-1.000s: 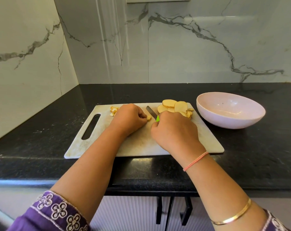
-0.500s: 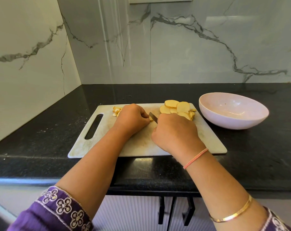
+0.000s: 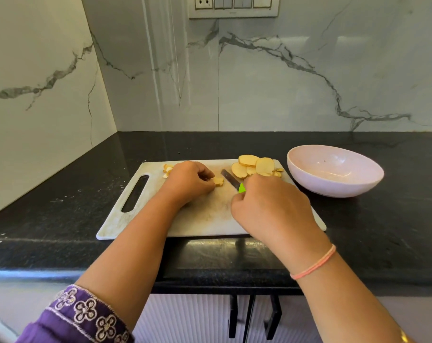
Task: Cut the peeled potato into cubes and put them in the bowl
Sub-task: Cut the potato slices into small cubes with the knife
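Lying near the middle of the board, a small potato piece is held at the fingertips of the left hand. The fingers are curled and pinch the piece from its left side.

Just to the right of the piece is the knife. Its dark blade points away and to the left, low over the board. I cannot tell if it touches the board. The blade and the piece are close, with a thin gap between them. A bit of green handle shows where the knife goes into the right hand. That hand is wrapped tight round the handle, knuckles up.

A heap of round slices lies on the far right corner of the board, one over the other, just past the right hand. Some small bits lie at the far edge, left of the left hand.

The pale board has a long hole for a grip at its left end. It lies on a black speckled surface, near the front edge.

A pink bowl stands on the surface just beside the board's far right corner, near the slices.

The left arm has a purple sleeve with white flowers. A pink thread goes round the right wrist.
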